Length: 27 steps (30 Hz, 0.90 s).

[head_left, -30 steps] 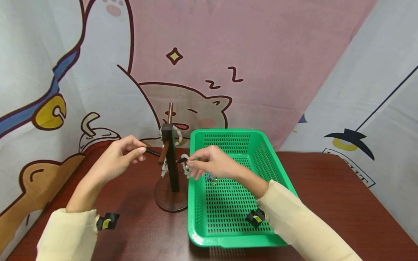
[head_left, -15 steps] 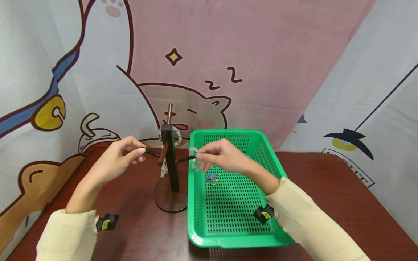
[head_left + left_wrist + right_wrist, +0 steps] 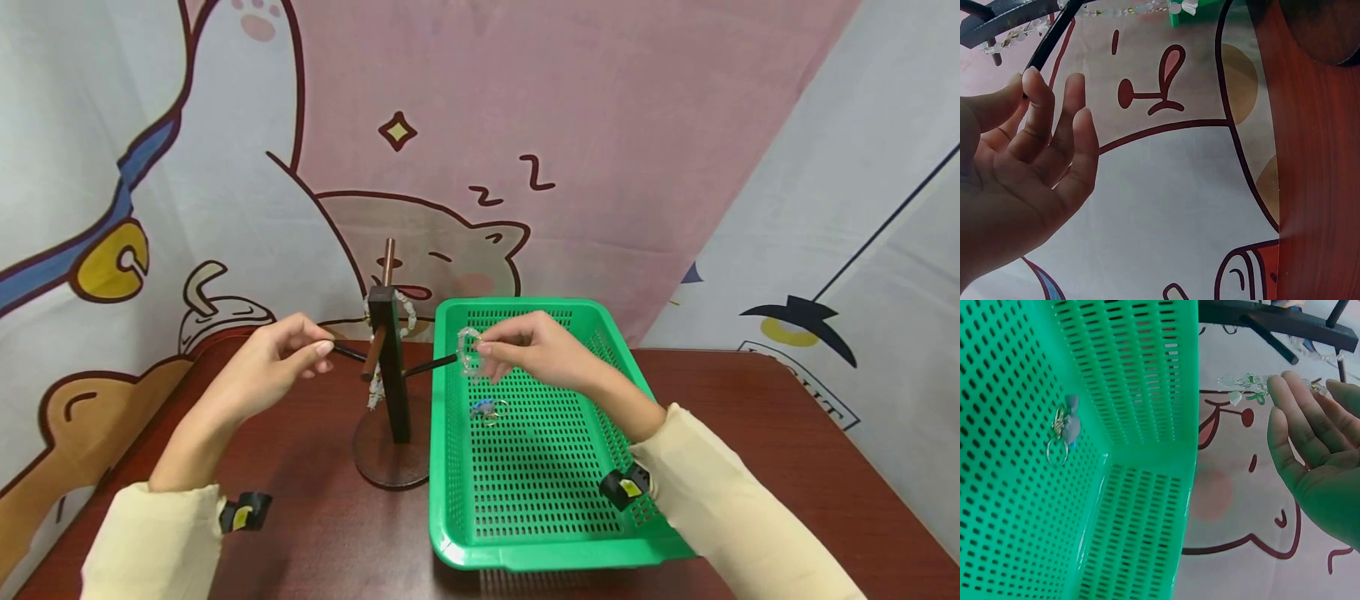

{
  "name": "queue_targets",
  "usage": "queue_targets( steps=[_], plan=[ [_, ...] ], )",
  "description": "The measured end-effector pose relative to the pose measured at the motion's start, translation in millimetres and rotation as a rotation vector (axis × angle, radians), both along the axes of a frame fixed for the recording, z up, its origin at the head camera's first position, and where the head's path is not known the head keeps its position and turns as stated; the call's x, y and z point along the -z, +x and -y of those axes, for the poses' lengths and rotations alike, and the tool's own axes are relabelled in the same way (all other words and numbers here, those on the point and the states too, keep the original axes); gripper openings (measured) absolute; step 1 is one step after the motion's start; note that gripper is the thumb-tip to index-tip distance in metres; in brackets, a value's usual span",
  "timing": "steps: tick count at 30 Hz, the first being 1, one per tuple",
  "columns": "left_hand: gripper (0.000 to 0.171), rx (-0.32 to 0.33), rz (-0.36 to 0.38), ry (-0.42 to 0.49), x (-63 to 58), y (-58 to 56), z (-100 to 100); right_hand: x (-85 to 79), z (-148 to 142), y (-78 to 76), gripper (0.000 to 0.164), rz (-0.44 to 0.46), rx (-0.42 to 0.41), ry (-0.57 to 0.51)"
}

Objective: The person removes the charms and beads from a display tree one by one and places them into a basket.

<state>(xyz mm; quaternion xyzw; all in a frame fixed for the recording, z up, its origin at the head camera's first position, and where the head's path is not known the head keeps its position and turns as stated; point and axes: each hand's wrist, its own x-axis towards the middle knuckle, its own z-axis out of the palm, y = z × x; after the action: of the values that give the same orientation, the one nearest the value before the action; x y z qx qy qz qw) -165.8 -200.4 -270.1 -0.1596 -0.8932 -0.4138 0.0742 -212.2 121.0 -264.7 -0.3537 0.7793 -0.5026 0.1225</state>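
A dark wooden jewellery stand (image 3: 392, 383) with several pegs stands left of the green basket. My left hand (image 3: 281, 362) pinches the end of its left peg between thumb and forefinger; the left wrist view shows the other fingers loosely bent. Over the basket, my right hand (image 3: 536, 350) pinches a clear beaded bracelet (image 3: 467, 354), which hangs just off the tip of the right peg (image 3: 431, 364). Other beaded bracelets (image 3: 407, 312) hang on the stand behind and left of its post. In the right wrist view, the held bracelet (image 3: 1247, 384) shows small charms.
The green perforated basket (image 3: 562, 557) occupies the middle of the reddish-brown table (image 3: 322, 517). Inside it lies a blue-grey keychain (image 3: 485, 408) with a metal ring. A cartoon-printed cloth (image 3: 600, 125) hangs behind the table.
My right hand has drawn the bracelet rightward along the right peg and off its tip, over the basket. The left hand keeps its pinch on the left peg.
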Motion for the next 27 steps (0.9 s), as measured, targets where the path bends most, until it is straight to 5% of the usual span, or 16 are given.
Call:
queue_targets(
  steps=[12,27],
  plan=[
    [0.012,0.005,0.004,0.002,-0.8,0.3,-0.3,20.0,-18.4,-12.5,0.02,0.061,0.104,0.02],
    [0.013,0.002,0.001,0.002,-0.4,0.5,-0.2,60.1,-31.7,-24.7,0.024,0.111,0.088,0.123]
  ],
)
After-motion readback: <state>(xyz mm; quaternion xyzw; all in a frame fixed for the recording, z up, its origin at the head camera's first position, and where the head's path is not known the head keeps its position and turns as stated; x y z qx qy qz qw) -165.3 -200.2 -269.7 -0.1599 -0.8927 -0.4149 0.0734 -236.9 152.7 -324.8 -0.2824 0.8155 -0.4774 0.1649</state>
